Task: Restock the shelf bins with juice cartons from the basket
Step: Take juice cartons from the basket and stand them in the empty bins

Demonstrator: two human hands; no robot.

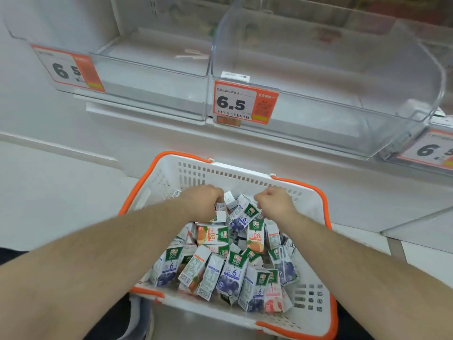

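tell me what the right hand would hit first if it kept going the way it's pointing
Probably the blueberry carton just under its curled fingers; the right hand points down into the pile at the far end of the basket. Depth is hard to judge.

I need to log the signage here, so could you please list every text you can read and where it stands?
"6.5": middle price tag
"6 5": left price tag
"6.": right price tag, cut off
"100%", "6": blueberry carton
"100%", "08": orange carton
Small print, barcodes, brand logos: unreadable.
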